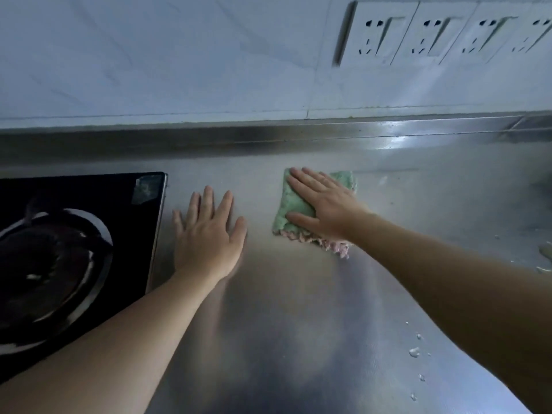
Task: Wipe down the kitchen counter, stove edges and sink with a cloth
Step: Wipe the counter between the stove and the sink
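A folded green cloth (291,204) with a pink underside lies flat on the stainless steel counter (298,309), right of centre. My right hand (325,204) presses down on the cloth with straight, spread fingers. My left hand (209,234) rests flat on the bare counter with fingers spread, between the cloth and the stove. The black glass stove (89,198) with a round burner sits at the left, its metal edge close to my left hand. The sink is out of view.
A steel upstand (268,138) runs along the back of the counter under a white tiled wall. A row of wall sockets (433,34) is at upper right. Water drops (415,351) lie on the counter at lower right.
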